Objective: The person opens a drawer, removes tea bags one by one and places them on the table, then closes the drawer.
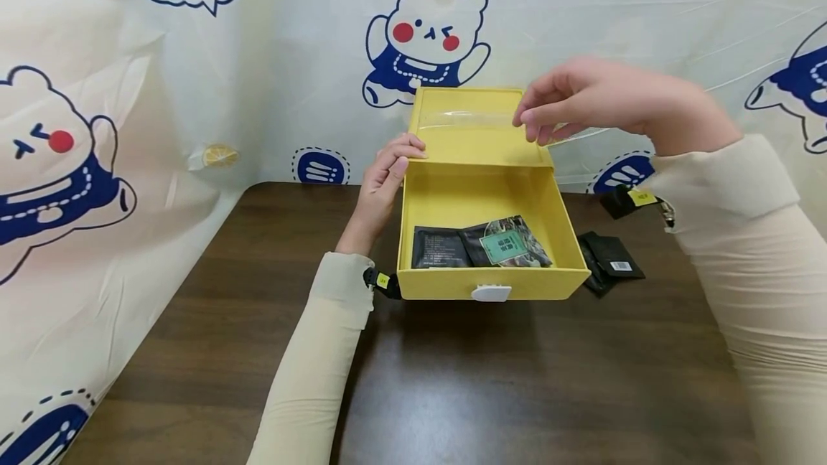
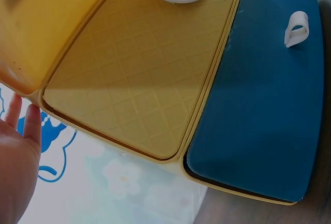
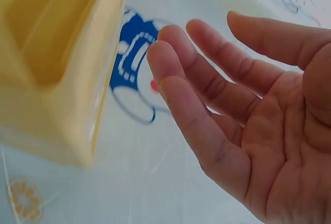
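A yellow box (image 1: pixel 491 285) stands on the table with its lid (image 1: pixel 478 146) raised at the back. Two dark packets lie inside: a black one with printed text (image 1: pixel 441 248) and a patterned one with a green label (image 1: pixel 507 244). At the lid's lower left edge, my left hand (image 1: pixel 381 189) touches the box with extended fingers; the left wrist view shows only part of this hand. Beside the lid's upper right edge hovers my right hand (image 1: pixel 594 102), its fingers loosely bent. Nothing sits in its palm in the right wrist view.
Several black packets (image 1: pixel 617 260) lie on the dark brown table (image 1: pixel 213 372), right of the box. A patterned cloth (image 1: pixel 310 77) hangs behind and at the left. The left wrist view shows a blue panel (image 2: pixel 258 89) with a white loop (image 2: pixel 297 29).
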Motion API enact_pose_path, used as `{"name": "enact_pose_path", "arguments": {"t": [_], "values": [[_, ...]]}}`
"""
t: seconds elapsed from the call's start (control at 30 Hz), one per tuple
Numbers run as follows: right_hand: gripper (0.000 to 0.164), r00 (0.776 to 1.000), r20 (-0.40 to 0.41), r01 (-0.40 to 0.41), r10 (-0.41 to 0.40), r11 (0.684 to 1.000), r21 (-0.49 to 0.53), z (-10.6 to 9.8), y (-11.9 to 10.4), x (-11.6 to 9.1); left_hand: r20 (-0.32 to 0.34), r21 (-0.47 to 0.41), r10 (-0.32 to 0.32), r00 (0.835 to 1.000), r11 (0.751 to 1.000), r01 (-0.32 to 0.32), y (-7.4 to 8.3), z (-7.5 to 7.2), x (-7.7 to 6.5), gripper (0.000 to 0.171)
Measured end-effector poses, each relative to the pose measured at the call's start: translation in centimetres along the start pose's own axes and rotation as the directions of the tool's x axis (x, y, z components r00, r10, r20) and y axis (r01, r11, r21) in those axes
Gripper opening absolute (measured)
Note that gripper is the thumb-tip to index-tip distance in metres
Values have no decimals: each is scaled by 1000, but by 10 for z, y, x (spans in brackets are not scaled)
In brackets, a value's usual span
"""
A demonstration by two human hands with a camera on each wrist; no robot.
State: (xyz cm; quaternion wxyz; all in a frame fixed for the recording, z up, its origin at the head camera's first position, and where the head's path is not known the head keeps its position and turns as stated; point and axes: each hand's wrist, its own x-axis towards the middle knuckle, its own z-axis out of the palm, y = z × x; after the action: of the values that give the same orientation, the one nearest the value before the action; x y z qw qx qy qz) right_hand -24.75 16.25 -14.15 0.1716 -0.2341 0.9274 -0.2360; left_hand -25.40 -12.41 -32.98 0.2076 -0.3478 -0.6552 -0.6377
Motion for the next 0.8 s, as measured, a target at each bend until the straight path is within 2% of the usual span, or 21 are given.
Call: {"name": "enact_pose_path", "arguments": {"t": [0.27,0.37,0.47,0.63,0.8], "values": [[27,988,101,128,-120,989,-77,17,-33,10,-3,0,1,1000,1000,-1,-1,0,0,26],[24,962,190,215,-196,972,-90,25,-38,16,-2,1,-4,1000,1000,4,-1,0,0,26],[25,921,307,287,-241,951,-114,33,-40,21,-1,4,-5,1000,1000,5,-2,0,0,26],[31,873,439,305,-213,941,-148,43,-42,29,0,5,-12,1000,1000,12,-2,1,0,27],[33,866,483,252,-128,947,-200,53,-44,35,-2,2,-16,1000,1000,16,-3,0,0,28]]}}
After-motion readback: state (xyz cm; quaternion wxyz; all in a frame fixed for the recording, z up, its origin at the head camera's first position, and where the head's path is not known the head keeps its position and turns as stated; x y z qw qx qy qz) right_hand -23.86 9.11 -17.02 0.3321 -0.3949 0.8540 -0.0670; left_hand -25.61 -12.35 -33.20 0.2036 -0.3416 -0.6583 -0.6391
